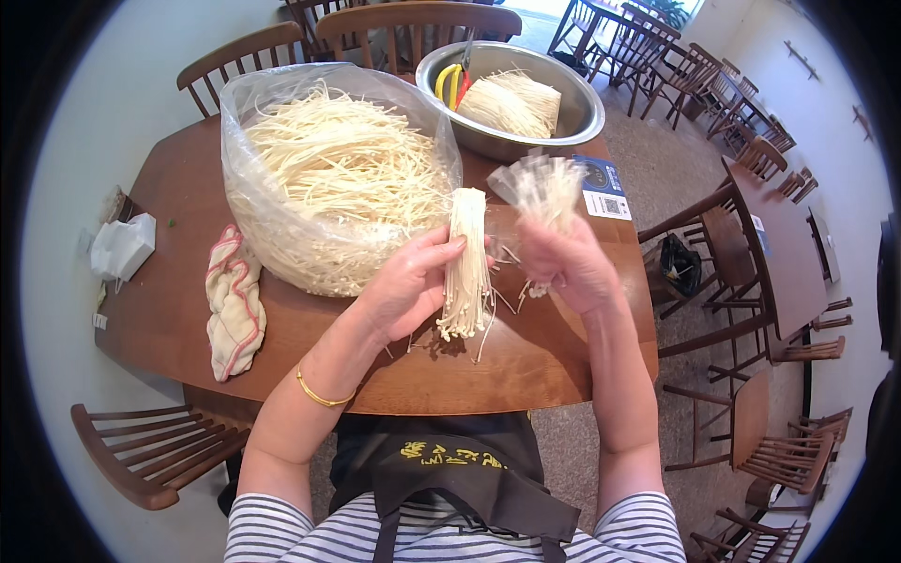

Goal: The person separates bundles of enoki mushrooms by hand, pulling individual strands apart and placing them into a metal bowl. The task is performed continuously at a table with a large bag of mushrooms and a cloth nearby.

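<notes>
My left hand [412,278] holds a bundle of enoki mushrooms [465,264] upright over the near part of the table, caps pointing down toward me. To its right, my right hand [570,264] is closed around a second, blurred clump of enoki [547,184], with what looks like clear plastic at its top. Loose enoki stems lie between and below the hands. Behind my left hand stands a large clear plastic bag [236,162] full of separated enoki [345,162]. A steel basin [591,116] at the back holds more enoki bundles [512,104] and yellow-and-red-handled scissors [454,83].
A folded cream cloth with red edging [236,306] lies left on the wooden table [457,383]. Tissues [124,246] are at the left edge, and a blue and white printed card [604,188] lies below the basin. Chairs [158,457] stand around the table.
</notes>
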Available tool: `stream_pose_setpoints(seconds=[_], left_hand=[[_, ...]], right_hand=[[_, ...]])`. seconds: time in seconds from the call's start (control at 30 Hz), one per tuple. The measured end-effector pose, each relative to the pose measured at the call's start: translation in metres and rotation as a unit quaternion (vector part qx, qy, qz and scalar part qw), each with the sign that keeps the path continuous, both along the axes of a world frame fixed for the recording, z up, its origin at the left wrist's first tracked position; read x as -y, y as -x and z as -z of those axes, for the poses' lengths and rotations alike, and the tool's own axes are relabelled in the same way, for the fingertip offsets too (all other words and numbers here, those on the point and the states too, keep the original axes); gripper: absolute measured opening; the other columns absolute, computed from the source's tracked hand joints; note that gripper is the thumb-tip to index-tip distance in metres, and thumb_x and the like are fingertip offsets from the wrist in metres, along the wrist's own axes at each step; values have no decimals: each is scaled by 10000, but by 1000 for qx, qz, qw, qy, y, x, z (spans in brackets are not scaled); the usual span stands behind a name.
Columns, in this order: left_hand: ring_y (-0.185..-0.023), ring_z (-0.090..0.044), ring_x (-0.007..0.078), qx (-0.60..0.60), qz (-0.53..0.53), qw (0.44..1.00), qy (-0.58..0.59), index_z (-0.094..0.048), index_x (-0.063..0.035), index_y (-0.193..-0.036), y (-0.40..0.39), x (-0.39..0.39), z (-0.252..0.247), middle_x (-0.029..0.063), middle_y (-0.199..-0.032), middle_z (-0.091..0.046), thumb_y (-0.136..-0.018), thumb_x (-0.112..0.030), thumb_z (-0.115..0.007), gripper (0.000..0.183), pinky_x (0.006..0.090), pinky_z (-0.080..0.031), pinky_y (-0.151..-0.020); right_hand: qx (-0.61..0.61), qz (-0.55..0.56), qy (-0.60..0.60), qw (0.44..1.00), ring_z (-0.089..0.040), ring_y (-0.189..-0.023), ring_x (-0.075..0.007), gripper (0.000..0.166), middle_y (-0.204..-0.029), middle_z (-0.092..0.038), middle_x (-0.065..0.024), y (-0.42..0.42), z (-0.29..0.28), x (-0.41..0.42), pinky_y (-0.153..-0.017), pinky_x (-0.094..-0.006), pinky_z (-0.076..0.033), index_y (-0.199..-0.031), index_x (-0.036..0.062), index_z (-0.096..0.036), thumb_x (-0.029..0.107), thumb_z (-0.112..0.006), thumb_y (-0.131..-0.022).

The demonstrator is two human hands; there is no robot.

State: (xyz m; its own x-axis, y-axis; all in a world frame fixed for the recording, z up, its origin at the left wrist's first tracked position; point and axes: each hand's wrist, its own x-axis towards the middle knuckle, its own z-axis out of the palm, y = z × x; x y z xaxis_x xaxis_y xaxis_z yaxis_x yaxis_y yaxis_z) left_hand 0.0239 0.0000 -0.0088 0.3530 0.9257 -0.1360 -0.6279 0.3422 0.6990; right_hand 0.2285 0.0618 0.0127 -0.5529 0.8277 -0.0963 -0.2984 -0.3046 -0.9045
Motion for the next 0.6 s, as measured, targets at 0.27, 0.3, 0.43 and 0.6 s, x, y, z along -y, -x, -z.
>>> stream_pose_setpoints(seconds=[0.27,0.3,0.43,0.6], left_hand=[[-1008,-595,158,-5,-6,1000,-15,-460,3,-1273,-5,2,-6,89,-1136,-593,-968,-166,-506,353,323,-496,-882],[-1010,-595,159,-5,-7,1000,-15,-457,4,-1276,-5,2,-6,90,-1139,-593,-967,-166,-506,356,326,-497,-883],[-1019,-603,175,-7,6,1000,-19,-438,-3,-1311,-3,1,-5,94,-1179,-583,-970,-174,-501,387,352,-517,-885],[-952,-606,154,-13,3,1000,0,-477,3,-1256,-5,3,-11,78,-1122,-596,-953,-161,-539,351,320,-510,-852]], right_hand=[[148,-25,-45,988,-391,-524,2,215,-686,-554,68,18,0,16,-442,-181,-261,-953,58,-658,176,-754,-801],[145,-27,-37,988,-363,-511,7,200,-657,-524,85,17,0,16,-432,-181,-239,-945,63,-652,168,-751,-806],[128,-48,-41,990,-349,-519,10,161,-670,-512,91,11,-1,14,-443,-178,-239,-947,71,-644,160,-720,-836],[119,-74,-30,990,-331,-522,13,159,-693,-490,97,9,-1,13,-449,-177,-248,-973,72,-615,172,-683,-869]])
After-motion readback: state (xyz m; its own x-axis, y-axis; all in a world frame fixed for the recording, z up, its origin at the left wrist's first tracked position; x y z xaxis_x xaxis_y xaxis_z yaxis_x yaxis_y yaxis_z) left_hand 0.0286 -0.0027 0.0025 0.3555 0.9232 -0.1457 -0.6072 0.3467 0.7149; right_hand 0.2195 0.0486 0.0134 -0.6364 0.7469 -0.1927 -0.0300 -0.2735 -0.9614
